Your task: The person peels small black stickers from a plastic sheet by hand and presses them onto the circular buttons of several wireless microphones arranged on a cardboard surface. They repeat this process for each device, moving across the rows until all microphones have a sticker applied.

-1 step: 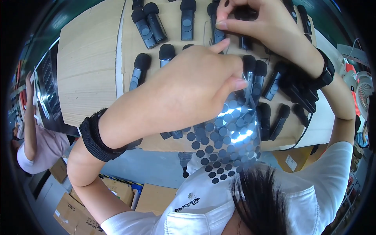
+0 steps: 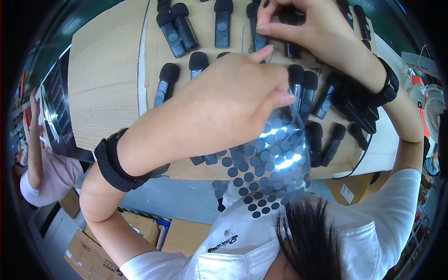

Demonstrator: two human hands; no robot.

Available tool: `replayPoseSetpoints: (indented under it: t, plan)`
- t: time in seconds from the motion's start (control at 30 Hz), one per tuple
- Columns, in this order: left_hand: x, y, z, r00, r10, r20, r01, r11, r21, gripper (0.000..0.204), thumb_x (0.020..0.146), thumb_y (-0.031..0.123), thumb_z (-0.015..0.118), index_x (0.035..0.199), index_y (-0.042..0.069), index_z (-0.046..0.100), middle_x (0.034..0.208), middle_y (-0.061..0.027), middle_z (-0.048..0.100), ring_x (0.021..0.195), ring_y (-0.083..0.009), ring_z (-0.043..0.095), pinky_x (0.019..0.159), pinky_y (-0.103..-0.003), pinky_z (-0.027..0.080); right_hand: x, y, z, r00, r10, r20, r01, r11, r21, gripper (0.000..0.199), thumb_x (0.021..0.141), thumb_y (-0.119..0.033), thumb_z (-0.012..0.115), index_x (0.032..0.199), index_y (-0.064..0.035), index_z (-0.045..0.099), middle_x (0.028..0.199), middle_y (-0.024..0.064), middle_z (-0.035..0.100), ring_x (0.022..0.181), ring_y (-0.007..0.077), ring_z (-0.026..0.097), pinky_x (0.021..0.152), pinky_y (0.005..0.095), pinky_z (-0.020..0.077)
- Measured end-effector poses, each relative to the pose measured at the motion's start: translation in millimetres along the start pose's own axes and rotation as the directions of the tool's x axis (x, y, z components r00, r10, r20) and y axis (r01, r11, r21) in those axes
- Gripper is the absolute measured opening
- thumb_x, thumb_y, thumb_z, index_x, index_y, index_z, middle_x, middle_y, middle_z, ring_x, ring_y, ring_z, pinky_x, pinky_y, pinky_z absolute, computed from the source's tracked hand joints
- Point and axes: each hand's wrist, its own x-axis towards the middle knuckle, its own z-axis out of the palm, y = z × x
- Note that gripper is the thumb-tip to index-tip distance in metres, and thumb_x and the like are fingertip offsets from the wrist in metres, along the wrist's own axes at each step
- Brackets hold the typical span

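Note:
My left hand (image 2: 233, 95) is closed, thumb against fingers, on the upper edge of a clear plastic sheet (image 2: 285, 163) covered with small round black stickers. The sheet hangs down toward my chest. At the top, my right hand (image 2: 308, 25) pinches thumb and index finger together over a small clip-on microphone (image 2: 258, 44) with a black foam cap. What lies between those fingertips is too hidden to make out. A dark round spot shows on one finger of that hand. My left index finger points out just below this microphone.
Several more foam-capped microphones (image 2: 222, 28) lie in rows on a cardboard-covered table (image 2: 107, 70). Black devices and a cable (image 2: 361, 161) sit at the right. A fan (image 2: 434, 109) stands far right. Another person (image 2: 49, 172) is at the left, and cardboard boxes (image 2: 184, 235) are on the floor.

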Motion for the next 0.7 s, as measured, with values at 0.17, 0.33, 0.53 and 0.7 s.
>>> replayPoseSetpoints:
  t: [0.17,0.33,0.53,0.7]
  plan:
    - [-1,8,-3,0.997,-0.008,0.075,0.003,0.998,0.07,0.013,0.09,0.004,0.054,0.077,0.002,0.052,0.046,-0.0092,0.044,0.048,-0.0322,0.052,0.113,-0.047,0.031,4,-8,-9,0.939,-0.329,-0.101,0.317,0.941,-0.121,0.031,0.082,-0.003,0.07,0.106,-0.0036,0.051,0.095,0.0037,0.059,0.089,0.0122,0.056,0.084,0.0265,0.0463]
    - [10,11,-3,0.979,0.065,0.196,-0.082,0.994,0.078,0.012,0.09,0.006,0.055,0.079,0.003,0.051,0.047,-0.0088,0.047,0.051,-0.0324,0.055,0.113,-0.048,0.031,-17,-20,-31,0.974,-0.22,-0.06,0.204,0.959,-0.197,0.014,0.083,-0.007,0.072,0.093,-0.0033,0.063,0.096,0.0037,0.06,0.09,0.0137,0.056,0.081,0.0269,0.0457]
    - [26,1,3,0.973,0.093,0.209,-0.096,0.995,0.009,0.013,0.09,0.007,0.054,0.078,0.003,0.05,0.047,-0.0092,0.048,0.052,-0.0326,0.056,0.113,-0.048,0.03,-25,-5,-25,0.985,-0.174,-0.011,0.165,0.953,-0.256,0.008,0.08,-0.006,0.073,0.083,-0.0023,0.066,0.09,0.0062,0.061,0.085,0.0175,0.058,0.077,0.0282,0.0458]
    - [23,-4,0,0.975,0.065,0.212,-0.062,0.998,-0.02,0.015,0.091,0.007,0.053,0.077,0.002,0.05,0.046,-0.0091,0.048,0.051,-0.0315,0.056,0.114,-0.048,0.029,-31,-10,-27,0.995,-0.097,-0.016,0.085,0.933,-0.35,0.008,0.08,-0.005,0.073,0.08,-0.0016,0.066,0.087,0.0067,0.061,0.081,0.0178,0.058,0.074,0.0281,0.0464]
